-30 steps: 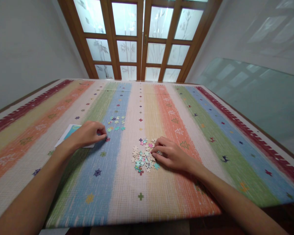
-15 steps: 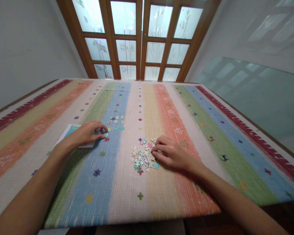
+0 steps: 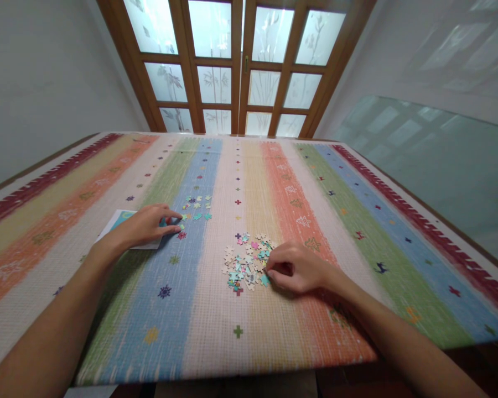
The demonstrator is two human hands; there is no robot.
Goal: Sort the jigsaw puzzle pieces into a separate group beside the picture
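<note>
Centre frame: loose puzzle pieces (image 3: 245, 261) heaped on striped tablecloth (image 3: 357, 221). Right hand (image 3: 297, 268) at heap's right edge, fingers curled together; a held piece cannot be told. Left hand (image 3: 147, 225), fingers extended flat, touches small sorted pieces (image 3: 196, 209) left of centre, over a card (image 3: 120, 221).

Left hand (image 3: 147, 225) flat, fingers extended; right hand (image 3: 295, 268) curled.

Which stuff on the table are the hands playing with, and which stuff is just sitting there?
In use:
left hand at the small row of puzzle pieces
right hand at the pile of puzzle pieces

Just there:
card under the left hand
striped tablecloth
</note>
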